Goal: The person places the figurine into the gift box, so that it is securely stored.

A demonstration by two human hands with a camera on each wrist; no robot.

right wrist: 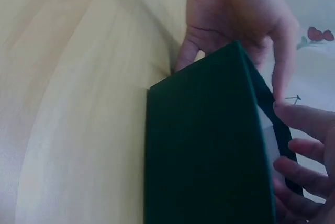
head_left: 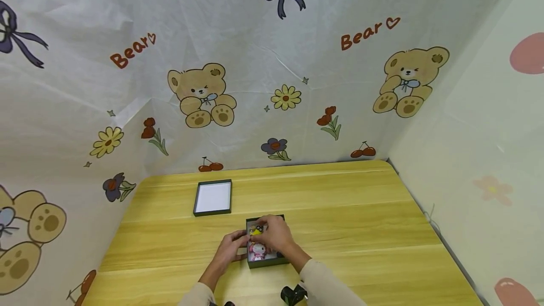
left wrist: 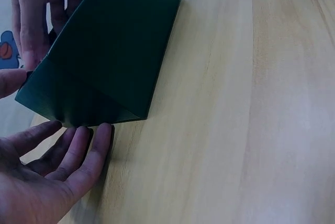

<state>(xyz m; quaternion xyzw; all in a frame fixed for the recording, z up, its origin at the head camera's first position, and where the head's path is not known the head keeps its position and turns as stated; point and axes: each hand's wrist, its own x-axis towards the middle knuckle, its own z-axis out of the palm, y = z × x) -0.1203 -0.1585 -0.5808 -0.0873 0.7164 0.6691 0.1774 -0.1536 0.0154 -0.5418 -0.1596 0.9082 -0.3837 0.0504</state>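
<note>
A dark green open box (head_left: 267,263) lies on the table below me, with a pale inside. My left hand (head_left: 231,248) grips its left side. In the left wrist view the thumb is at the rim and the fingers of that left hand (left wrist: 49,174) touch the outer wall. Over the box, my right hand (head_left: 276,235) reaches in and pinches a small yellow figure (head_left: 257,231) between thumb and fingers. A pink-and-white figurine (head_left: 258,250) lies nearer me in the box. My right hand covers much of the box's inside.
A shallow dark-green-rimmed lid (head_left: 213,197) with a white inside lies farther back on the left of the wooden table (head_left: 340,221). Near the front edge is a small black object (head_left: 293,295) by my right sleeve. Bear-printed sheets (head_left: 246,51) hang behind the table.
</note>
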